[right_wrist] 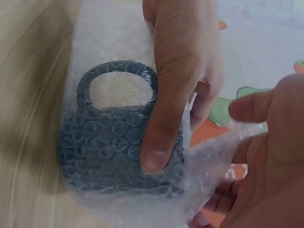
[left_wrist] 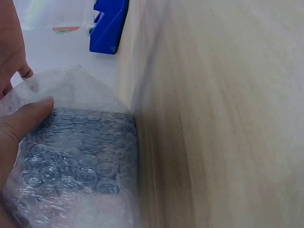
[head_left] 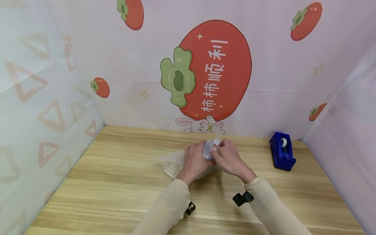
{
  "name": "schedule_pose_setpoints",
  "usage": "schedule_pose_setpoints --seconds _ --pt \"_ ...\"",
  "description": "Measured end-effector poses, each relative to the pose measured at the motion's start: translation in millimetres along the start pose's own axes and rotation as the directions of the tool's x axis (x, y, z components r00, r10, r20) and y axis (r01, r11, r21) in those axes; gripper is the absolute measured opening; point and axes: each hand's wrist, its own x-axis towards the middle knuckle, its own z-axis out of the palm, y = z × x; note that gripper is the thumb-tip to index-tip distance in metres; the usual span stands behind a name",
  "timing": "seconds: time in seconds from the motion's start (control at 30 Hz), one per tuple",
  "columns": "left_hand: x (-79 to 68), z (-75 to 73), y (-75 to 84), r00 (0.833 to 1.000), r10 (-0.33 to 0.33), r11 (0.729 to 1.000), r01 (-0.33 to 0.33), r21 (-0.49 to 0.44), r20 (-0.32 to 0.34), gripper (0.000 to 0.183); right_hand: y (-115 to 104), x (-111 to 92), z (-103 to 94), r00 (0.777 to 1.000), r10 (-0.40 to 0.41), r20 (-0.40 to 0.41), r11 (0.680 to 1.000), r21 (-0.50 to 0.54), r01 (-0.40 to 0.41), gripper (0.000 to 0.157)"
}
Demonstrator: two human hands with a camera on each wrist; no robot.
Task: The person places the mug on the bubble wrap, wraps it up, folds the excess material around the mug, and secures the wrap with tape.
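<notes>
A dark blue mug (right_wrist: 111,142) with a loop handle lies inside clear bubble wrap (right_wrist: 118,28), just above or on the table in front of me. My left hand (head_left: 195,160) grips the wrapped mug, its thumb (right_wrist: 159,137) pressed flat along the side near the handle. Beside it, my right hand (head_left: 229,158) pinches the loose end of the wrap (right_wrist: 209,166) between thumb and fingers. Through the left wrist view the mug's dark body shows under layers of bubbles, the left thumb (left_wrist: 31,116) lying over the edge. A loose sheet of wrap (head_left: 171,163) spreads out to the left.
A blue tape dispenser (head_left: 282,151) with a small roll stands at the right of the wooden table (head_left: 117,182). Printed cloth walls (head_left: 264,107) rise along the table's back and sides. Dark cameras (head_left: 243,198) are strapped at both wrists.
</notes>
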Motion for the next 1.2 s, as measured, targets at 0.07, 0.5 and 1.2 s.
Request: schedule_pose_setpoints --seconds 0.07,0.5,1.2 --pt "-0.4 0.4 -0.2 1.000 -0.005 1.000 0.005 -0.002 0.012 0.083 -0.4 -1.1 0.9 1.000 0.018 0.023 1.000 -0.006 -0.018 0.043" --pt "-2.9 2.9 0.4 1.000 0.012 0.998 -0.013 0.067 0.013 0.086 14.1 -1.1 6.9 0.995 -0.017 -0.103 0.995 0.096 0.027 0.037" --pt "-9.0 -26.2 -9.0 0.969 0.015 0.983 0.031 -0.181 0.248 0.103 21.5 13.0 0.5 0.993 0.118 -0.029 0.984 0.137 -0.113 0.046"
